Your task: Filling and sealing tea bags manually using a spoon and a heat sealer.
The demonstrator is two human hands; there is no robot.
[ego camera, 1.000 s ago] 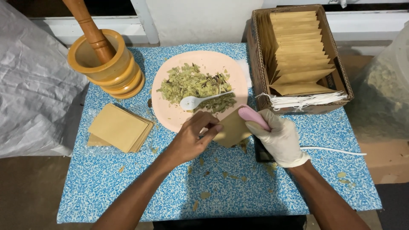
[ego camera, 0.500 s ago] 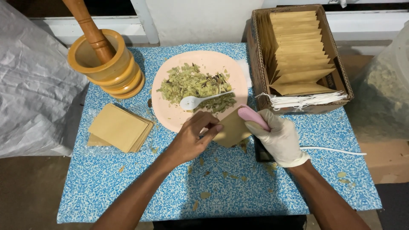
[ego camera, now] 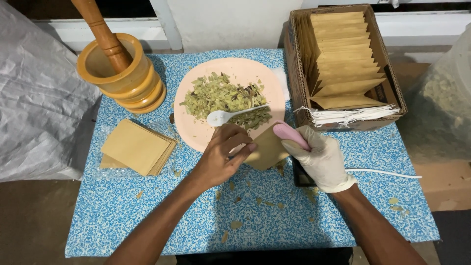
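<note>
My left hand (ego camera: 223, 158) pinches the left edge of a small tan paper pouch (ego camera: 267, 147) over the blue speckled table (ego camera: 274, 216). My right hand (ego camera: 321, 159), in a white glove, grips a pink handheld tool (ego camera: 290, 135) pressed against the pouch's right edge. Just beyond my hands a pink plate (ego camera: 196, 132) holds a heap of dried green leaves (ego camera: 221, 95) with a white plastic spoon (ego camera: 230, 116) lying on it.
A wooden mortar with a pestle (ego camera: 120, 71) stands at the back left. A stack of tan pouches (ego camera: 135, 147) lies at the left. A cardboard box (ego camera: 297, 73) of filled pouches sits at the back right. A white cord (ego camera: 382, 172) runs right. Leaf bits litter the table.
</note>
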